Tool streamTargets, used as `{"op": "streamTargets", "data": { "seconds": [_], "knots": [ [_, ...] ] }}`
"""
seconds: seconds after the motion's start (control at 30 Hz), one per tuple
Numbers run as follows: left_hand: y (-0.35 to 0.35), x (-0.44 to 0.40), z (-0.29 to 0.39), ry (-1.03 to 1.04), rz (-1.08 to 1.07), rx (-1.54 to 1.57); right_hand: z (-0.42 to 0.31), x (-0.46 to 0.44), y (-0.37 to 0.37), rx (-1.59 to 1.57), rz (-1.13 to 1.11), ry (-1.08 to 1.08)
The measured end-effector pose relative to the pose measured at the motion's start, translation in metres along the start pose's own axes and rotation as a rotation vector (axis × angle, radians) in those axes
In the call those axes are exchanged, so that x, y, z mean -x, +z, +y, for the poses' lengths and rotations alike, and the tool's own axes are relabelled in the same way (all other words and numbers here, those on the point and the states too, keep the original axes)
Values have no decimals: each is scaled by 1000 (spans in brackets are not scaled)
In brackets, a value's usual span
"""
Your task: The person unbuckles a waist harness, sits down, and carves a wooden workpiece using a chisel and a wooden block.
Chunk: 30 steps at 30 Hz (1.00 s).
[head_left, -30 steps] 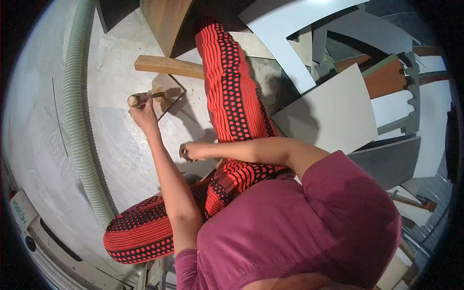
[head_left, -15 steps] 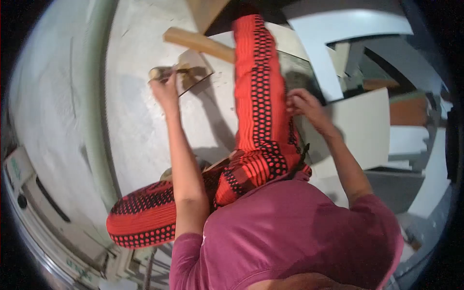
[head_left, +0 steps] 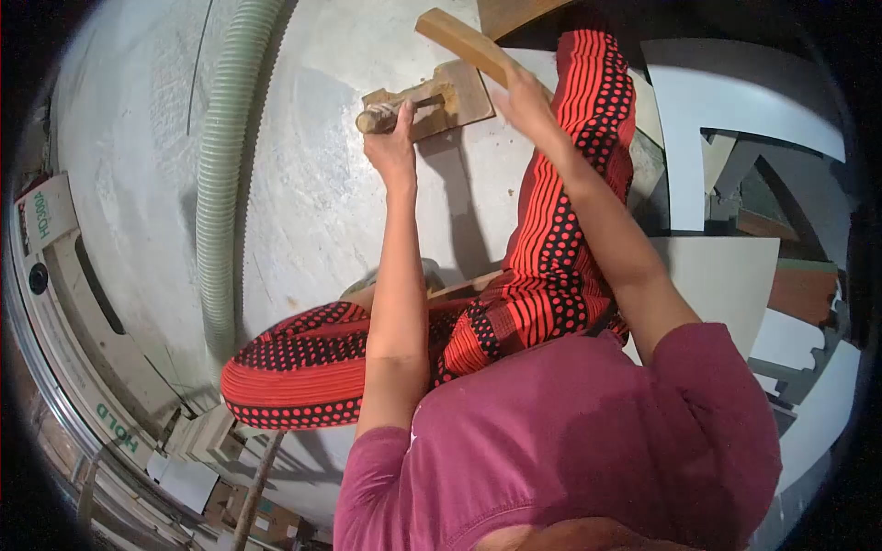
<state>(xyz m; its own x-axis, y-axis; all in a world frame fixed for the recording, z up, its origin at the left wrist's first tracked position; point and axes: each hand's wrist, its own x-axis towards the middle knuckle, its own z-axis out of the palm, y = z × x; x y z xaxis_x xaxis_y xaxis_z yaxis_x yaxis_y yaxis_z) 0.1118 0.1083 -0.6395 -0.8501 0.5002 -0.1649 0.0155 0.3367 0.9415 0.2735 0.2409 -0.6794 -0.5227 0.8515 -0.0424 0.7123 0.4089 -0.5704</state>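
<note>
My left hand (head_left: 393, 147) is closed around the round wooden handle of a chisel (head_left: 424, 103). The blade points right, over the worn, notched face of a small wooden block (head_left: 470, 90) on the pale floor. My right hand (head_left: 530, 108), slightly blurred, is at the right part of a squared wooden bar (head_left: 464, 41). Its thumb stands away from the fingers, which overlap the bar; whether they press on it cannot be made out. The bar's right end is hidden behind the hand and my patterned trouser leg (head_left: 574, 174).
A ribbed green hose (head_left: 225, 184) runs along the left. A machine marked HOLD (head_left: 115, 427) stands at the lower left. White and grey cut panels (head_left: 726, 275) lie at the right, with a brown board (head_left: 519, 14) at the top.
My right hand has moved from beside my leg, up and across it, to the wooden bar. My left hand keeps the chisel at the block. The view has shifted.
</note>
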Motion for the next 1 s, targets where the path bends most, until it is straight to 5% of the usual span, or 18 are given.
{"op": "streamTargets", "data": {
  "seconds": [0.13,0.23,0.37,0.5,0.63,0.9,1.0],
  "knots": [
    [-1,-1,-3,21,14,111,69,-33,39,11,-114,123],
    [-4,-14,-20,46,48,-12,34,-23,28,256,-26,212],
    [-10,-8,-11,25,29,18,85,-39,60,213,-112,284],
    [-9,-12,-22,27,79,126,44,-39,44,306,-175,426],
    [-5,-25,-31,7,152,145,51,-39,52,467,-115,336],
    [1,-47,-14,46,137,148,-28,-24,-5,-61,-330,174],
    [-5,-37,-27,-133,122,288,-86,16,-37,-153,-314,20]
  ]
}}
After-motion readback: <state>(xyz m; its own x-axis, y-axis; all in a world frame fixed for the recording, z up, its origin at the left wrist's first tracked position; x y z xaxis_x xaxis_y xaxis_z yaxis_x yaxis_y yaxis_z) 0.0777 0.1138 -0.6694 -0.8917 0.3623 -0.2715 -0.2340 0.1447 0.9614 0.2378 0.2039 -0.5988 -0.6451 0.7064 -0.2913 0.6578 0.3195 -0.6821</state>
